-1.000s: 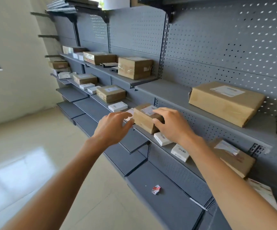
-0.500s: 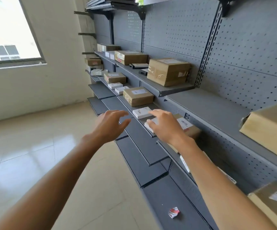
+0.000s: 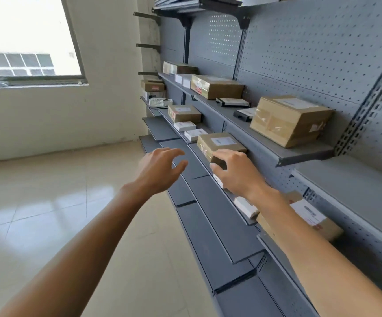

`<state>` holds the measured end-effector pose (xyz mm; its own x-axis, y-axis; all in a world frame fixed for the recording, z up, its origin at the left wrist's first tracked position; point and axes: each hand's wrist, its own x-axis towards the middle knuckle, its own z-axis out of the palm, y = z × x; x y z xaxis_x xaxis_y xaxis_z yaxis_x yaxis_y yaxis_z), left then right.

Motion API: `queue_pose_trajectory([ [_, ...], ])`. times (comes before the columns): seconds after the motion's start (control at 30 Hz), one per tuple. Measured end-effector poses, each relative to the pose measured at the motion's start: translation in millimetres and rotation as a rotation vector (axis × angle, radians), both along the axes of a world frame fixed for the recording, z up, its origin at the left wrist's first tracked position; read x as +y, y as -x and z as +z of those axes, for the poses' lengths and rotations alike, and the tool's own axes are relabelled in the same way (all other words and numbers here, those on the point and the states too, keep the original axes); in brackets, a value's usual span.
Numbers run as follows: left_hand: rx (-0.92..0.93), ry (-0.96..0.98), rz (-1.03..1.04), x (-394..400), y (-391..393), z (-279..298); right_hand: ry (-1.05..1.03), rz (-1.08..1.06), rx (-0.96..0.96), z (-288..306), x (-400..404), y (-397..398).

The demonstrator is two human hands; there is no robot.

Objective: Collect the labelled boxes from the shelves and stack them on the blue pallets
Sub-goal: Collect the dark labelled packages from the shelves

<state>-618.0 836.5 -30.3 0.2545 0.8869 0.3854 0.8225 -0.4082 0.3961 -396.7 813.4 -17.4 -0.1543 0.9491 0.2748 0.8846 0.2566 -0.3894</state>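
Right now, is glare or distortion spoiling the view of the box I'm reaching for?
Head view: the window is blown out and sheens the floor; the wide lens bends the shelves; the labelled box under the right hand stays evenly lit, its label text unreadable.

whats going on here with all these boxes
A person is picking parcels off grey wall shelving. Their right hand grips the near corner of a labelled brown box on a middle shelf, not yet lifted. The left hand hovers open beside it. No pallet is in view.
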Motion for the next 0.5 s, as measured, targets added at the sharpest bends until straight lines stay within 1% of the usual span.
queue_pose_trajectory([
  [0.27, 0.006, -0.018, -0.014, 113, 69, 14, -0.01, -0.079, 0.069, 9, 110, 60],
  [0.5, 0.007, -0.035, -0.048, 196, 78, 5, -0.035, -0.143, 0.077, 6, 187, 65],
])
